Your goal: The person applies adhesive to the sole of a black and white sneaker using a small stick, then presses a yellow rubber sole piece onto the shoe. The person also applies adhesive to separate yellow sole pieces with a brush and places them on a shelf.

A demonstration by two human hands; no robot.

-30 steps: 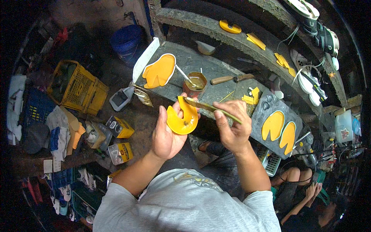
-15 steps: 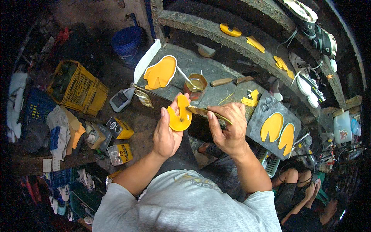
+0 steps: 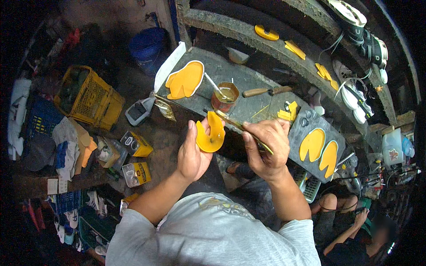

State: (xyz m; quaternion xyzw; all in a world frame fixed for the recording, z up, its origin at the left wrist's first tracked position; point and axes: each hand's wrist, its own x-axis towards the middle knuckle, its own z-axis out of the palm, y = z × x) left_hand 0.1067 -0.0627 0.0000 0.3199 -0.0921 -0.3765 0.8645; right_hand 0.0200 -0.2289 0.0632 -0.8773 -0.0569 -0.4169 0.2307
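My left hand point(image 3: 193, 153) holds a glossy yellow horseshoe-shaped piece point(image 3: 212, 141) with a dark smudge on it. My right hand point(image 3: 268, 148) grips a long, narrow, flat brush-like tool point(image 3: 234, 122), its end at the upper tip of that piece. Just beyond them a rusty tin point(image 3: 224, 95) of amber liquid, with a white stick in it, stands on the grey bench point(image 3: 253, 106). Two yellow cut pieces with white rims point(image 3: 186, 77) lie left of the tin. Wooden-handled tools point(image 3: 255, 92) lie right of it.
A grey slab point(image 3: 301, 126) bears two yellow sole shapes point(image 3: 313, 144). Shoes point(image 3: 357, 106) and yellow offcuts sit on wooden rails above. A yellow crate point(image 3: 88, 97), blue bucket point(image 3: 146, 48) and tins point(image 3: 137, 175) stand left. Another person's knee point(image 3: 328, 201) and arm show at lower right.
Over the last second the tool's end dipped to the horseshoe piece's inner right side, then rose back to its upper tip. The piece has shifted and turned slightly in my left hand.
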